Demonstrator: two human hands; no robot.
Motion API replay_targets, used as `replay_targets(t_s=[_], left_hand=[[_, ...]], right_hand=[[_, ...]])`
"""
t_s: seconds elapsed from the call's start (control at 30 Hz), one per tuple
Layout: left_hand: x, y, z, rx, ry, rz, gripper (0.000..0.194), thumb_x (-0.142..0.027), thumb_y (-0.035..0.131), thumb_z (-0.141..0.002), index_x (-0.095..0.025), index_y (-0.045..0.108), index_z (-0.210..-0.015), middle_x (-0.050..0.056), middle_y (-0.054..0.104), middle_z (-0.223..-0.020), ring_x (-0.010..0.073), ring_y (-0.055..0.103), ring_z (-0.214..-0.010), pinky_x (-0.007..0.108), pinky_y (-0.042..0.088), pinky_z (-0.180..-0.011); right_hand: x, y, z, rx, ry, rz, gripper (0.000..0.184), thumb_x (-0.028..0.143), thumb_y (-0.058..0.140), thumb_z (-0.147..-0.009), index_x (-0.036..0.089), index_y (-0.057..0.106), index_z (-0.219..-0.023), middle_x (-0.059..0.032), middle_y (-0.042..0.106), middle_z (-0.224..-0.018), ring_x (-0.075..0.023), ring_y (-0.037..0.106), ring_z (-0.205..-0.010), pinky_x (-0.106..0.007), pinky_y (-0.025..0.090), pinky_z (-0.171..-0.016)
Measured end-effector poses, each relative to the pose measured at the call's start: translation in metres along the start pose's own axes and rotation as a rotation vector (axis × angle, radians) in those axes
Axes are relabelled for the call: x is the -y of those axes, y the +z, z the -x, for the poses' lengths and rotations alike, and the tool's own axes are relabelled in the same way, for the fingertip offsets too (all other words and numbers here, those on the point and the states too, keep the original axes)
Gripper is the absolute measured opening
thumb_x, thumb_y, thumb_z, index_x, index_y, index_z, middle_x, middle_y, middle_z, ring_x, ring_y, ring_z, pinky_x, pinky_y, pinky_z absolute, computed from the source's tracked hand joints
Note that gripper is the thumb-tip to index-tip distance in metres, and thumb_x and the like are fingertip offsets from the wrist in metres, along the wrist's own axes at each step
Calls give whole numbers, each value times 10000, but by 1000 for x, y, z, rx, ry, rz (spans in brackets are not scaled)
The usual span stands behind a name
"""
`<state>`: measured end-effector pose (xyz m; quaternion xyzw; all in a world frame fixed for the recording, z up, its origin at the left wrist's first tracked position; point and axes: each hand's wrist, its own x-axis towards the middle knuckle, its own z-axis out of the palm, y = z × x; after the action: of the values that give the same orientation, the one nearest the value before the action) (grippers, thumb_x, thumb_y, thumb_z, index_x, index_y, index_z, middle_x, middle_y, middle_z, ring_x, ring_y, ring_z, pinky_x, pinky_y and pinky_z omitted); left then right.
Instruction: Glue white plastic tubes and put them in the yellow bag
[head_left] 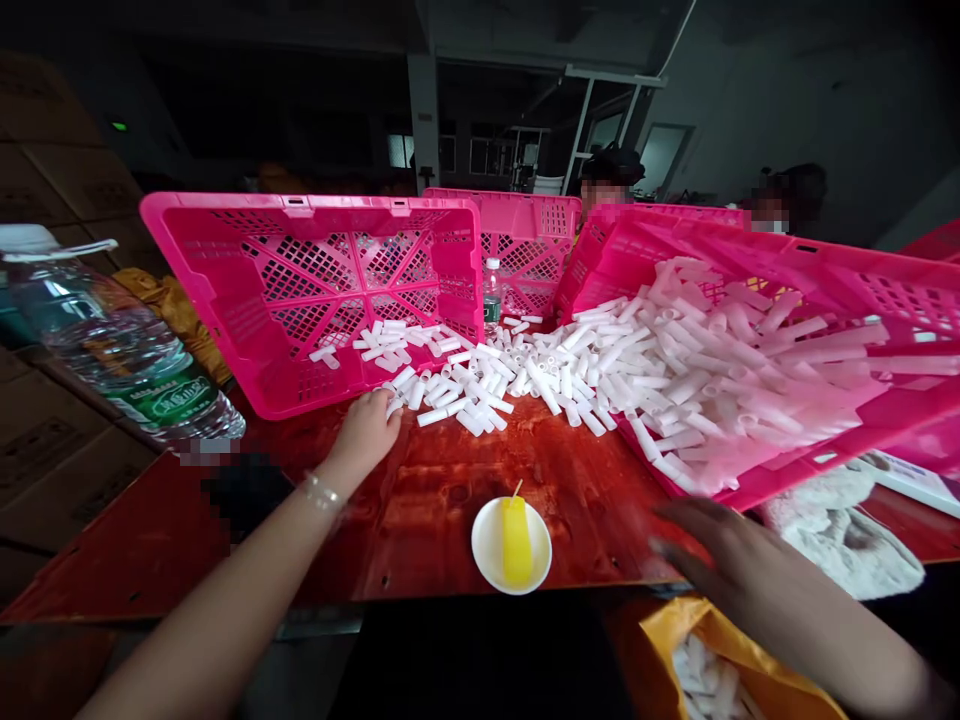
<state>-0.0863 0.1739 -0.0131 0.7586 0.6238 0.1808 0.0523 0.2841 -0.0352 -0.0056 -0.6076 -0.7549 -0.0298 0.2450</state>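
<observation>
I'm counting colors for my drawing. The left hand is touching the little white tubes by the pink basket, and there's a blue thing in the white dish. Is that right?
Not quite. The head view shows the thing in the white dish is yellow, not blue. The rest holds: the left hand touches the white tubes beside the pink basket.

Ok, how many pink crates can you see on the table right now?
3. One tilted crate behind the left hand, one upright at the back, one tilted at right spilling white tubes. Another pink edge at far right may be a fourth.
</observation>
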Motion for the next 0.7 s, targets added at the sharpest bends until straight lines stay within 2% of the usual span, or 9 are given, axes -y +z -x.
replay_targets(t_s=[0.1,0.17,0.2,0.27,0.37,0.47,0.57,0.7], left_hand=[[25,10,-37,74,-63,-43,167,-232,522,-852,-135,609,-957,113,677,-969,243,629,-925,310,474,-822],[29,16,-41,125,-110,-67,113,-244,550,-821,-158,615,-853,82,685,-842,227,646,-799,283,476,-708],[29,18,-39,146,-130,-76,111,-263,561,-809,-167,613,-826,72,681,-795,223,646,-751,276,468,-666],[28,19,-32,184,-154,-87,150,-319,593,-780,-177,610,-824,62,673,-755,225,642,-710,270,454,-623],[29,15,-18,248,-138,-79,212,-339,662,-708,-178,621,-839,77,676,-781,252,646,-746,287,456,-644],[22,10,-1,298,-71,-35,161,-225,668,-668,-174,647,-819,93,672,-837,273,641,-838,319,465,-738],[2,10,26,313,34,56,174,-224,598,-741,-200,653,-903,61,649,-926,225,618,-927,293,460,-829],[-27,18,81,257,135,345,200,-320,453,-861,-206,596,-944,48,633,-957,206,605,-948,317,472,-876]], right_hand=[[27,44,-110,250,132,-16,278,201,428,-939,178,704,-947,-87,712,-940,-202,666,-836,-292,497,-757],[43,81,-173,252,150,-8,316,93,401,-918,138,686,-1048,-108,690,-1060,-202,643,-964,-277,473,-845],[48,99,-197,264,147,-7,314,89,409,-919,137,680,-1070,-107,679,-1096,-199,628,-1004,-267,461,-879],[52,128,-224,304,141,0,255,135,455,-933,145,681,-1050,-97,674,-1101,-194,617,-1023,-277,456,-910],[43,150,-232,392,169,31,194,272,549,-929,144,645,-1037,-73,660,-1072,-191,626,-971,-366,498,-876],[30,151,-222,462,221,73,253,327,565,-923,149,599,-1101,-72,624,-1116,-194,621,-967,-406,520,-845],[19,136,-205,514,265,88,259,320,574,-918,151,590,-1114,-68,623,-1105,-190,625,-945,-395,527,-823],[8,97,-163,482,289,60,139,246,591,-880,116,633,-905,-92,663,-930,-179,629,-831,-321,504,-756]])
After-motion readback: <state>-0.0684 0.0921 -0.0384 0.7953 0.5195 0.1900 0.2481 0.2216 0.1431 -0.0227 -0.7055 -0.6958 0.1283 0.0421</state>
